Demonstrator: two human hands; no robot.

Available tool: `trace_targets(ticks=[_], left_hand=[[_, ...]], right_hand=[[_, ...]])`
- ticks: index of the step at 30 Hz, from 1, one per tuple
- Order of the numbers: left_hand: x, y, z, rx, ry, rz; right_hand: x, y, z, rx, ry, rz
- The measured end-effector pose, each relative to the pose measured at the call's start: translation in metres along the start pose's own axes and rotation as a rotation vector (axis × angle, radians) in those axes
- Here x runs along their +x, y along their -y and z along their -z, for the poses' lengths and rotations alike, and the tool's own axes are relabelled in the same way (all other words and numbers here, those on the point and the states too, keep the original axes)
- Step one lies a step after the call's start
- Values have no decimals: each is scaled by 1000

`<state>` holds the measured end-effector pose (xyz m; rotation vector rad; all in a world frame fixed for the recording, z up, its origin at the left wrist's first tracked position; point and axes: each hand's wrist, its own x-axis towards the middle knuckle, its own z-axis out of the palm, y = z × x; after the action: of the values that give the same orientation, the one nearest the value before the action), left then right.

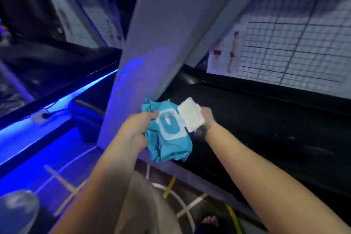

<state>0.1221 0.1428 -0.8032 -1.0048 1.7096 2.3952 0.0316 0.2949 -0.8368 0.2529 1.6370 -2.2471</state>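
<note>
**Wipes pack held open in both hands**

At the far left a strip of blue light (57, 104) runs along a dark ledge, and a blurred grey rounded thing (17, 213) sits in the bottom corner. Yellow and white tape lines (169, 186) cross the floor below the arms.

The left hand (136, 129) grasps the wipes pack (169, 146) by its left side, with the fingers curled into the crumpled blue wrapper. The pack is held up in the air in the middle of the view, in front of the foot of a wide grey pillar (152, 43).

The pack's white lid (190, 115) is flipped open to the right and shows the opening underneath. The right hand (207, 118) holds that lid by its outer edge; its fingertips are hidden behind the lid.

Further right a long black surface (266, 119) stretches away. Above it is a pale wall with a dark grid (294, 53) and a picture of two standing figures (231, 51).
</note>
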Motion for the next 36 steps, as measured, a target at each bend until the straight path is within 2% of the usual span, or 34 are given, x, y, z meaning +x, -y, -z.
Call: trace_targets(ticks=[4, 8, 10, 19, 22, 26, 30, 33, 36], left_hand=[[-11, -3, 56, -98, -52, -35], [-27, -10, 112, -152, -174, -85], [-34, -14, 139, -192, -222, -112], [-54, -40, 271, -445, -458, -236], [-62, -40, 325, -516, -528, -290], [-82, -10, 402, -482, -675, -241], [-108, 4, 455, -498, -667, -279], [-115, 15, 490, -545, -766, -272], [-132, 23, 514, -591, -844, -298]], right_hand=[[-29, -13, -22, -253, -92, -11], [-64, -24, -49, -451, 53, -63], [-77, -27, -62, -471, 118, -80], [-103, -47, -188, -518, 350, 64], [-92, -78, -244, -514, 421, 16], [-77, -131, -319, -620, 527, -83], [-79, -182, -383, -793, 671, -108], [-96, -226, -413, -946, 687, -85], [-117, -270, -425, -889, 719, -174]])
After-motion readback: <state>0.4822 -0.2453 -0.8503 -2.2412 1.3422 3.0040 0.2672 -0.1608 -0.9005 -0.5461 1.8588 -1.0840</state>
